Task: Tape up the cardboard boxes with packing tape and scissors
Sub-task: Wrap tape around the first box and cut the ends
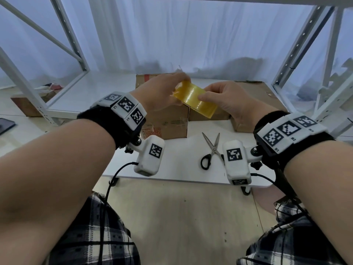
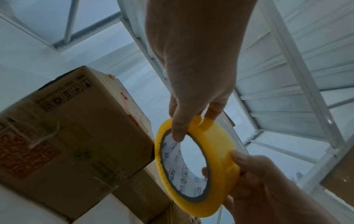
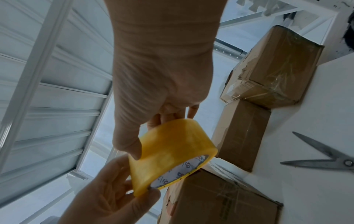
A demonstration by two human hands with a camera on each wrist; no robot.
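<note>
Above table (image 1: 183, 169), both hands' grip holds tape roll (image 1: 194, 100).

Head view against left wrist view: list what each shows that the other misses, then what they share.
Only the head view shows the scissors lying open on the white table, both wrist cameras and the checked shorts.

Only the left wrist view shows the tape roll's printed inner core and the left thumb reaching into it.

Both show the yellow tape roll held between the left hand and right hand, above the cardboard boxes.

Head cam looks down; 2 wrist cams close, upward, share tape roll (image 2: 197, 163).
</note>
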